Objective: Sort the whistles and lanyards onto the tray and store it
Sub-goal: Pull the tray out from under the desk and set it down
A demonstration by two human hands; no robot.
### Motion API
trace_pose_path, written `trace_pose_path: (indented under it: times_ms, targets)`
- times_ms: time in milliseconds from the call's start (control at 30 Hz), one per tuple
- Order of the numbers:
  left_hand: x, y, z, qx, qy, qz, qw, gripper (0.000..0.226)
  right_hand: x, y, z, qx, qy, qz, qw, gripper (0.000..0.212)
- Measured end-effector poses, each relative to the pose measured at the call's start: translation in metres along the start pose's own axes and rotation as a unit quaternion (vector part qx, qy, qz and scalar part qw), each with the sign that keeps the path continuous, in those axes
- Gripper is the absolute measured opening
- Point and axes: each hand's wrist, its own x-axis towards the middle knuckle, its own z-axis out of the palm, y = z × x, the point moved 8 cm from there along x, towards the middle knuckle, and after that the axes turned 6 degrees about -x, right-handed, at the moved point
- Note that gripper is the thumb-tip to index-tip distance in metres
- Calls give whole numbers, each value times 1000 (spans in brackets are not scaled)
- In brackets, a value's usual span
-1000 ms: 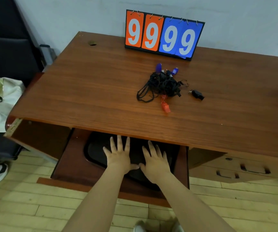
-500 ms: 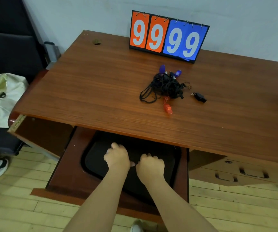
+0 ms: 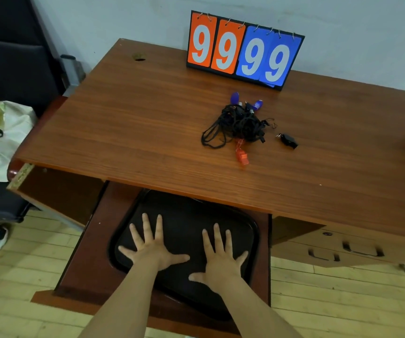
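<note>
Spreading both palms flat on a black tray (image 3: pixel 187 215), a person faces a wooden desk (image 3: pixel 135 123). The left hand (image 3: pixel 151 252) and the right hand (image 3: pixel 221 262) lie side by side and apart, fingers straight and splayed, gripping nothing. The tray sits on a pull-out shelf (image 3: pixel 91 252) under the desktop, its far edge hidden beneath the desk. On the desktop, well apart from the tray, a tangle of black lanyards (image 3: pixel 240 124) lies with blue whistles (image 3: pixel 235 98) at its far side, an orange whistle (image 3: pixel 242 156) at its near edge and a black whistle (image 3: pixel 289 140) near its right. A flip scoreboard (image 3: pixel 243 50) reading 9999 stands at the back by the wall.
</note>
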Motion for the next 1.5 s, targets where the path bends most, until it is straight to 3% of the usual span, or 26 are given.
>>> trace_pose_path:
  times_ms: [333,433,533,600,733,867,1000,1300,1500]
  targets:
    - [-23,-7,12,-8,-13,-52,999,141,-10,6,0,-33,-14,-42,998,116]
    - [-32,3,-2,39,65,-42,996,135,-19,12,-15,-10,27,-58,998,98]
    - [-39,3,-32,-8,183,-28,983,110,-36,38,-43,34,184,50,981,66]
    - [-30,-11,-44,-21,198,-52,979,103,-51,65,-49,79,239,167,953,60]
    - [-18,-33,-52,-122,163,-105,973,97,-58,86,-32,122,192,235,945,53]
    - [-21,-35,-61,-166,169,-114,965,81,-51,90,-14,287,130,263,912,50]
    - [-31,-51,-67,-167,153,-190,955,52,-64,101,-20,291,163,281,900,38]
    - [-89,-29,-94,-142,204,-163,955,51,-110,138,-50,301,183,321,879,34]
    - [-98,3,-100,-257,238,-85,933,46,-139,181,-76,294,215,301,881,38]
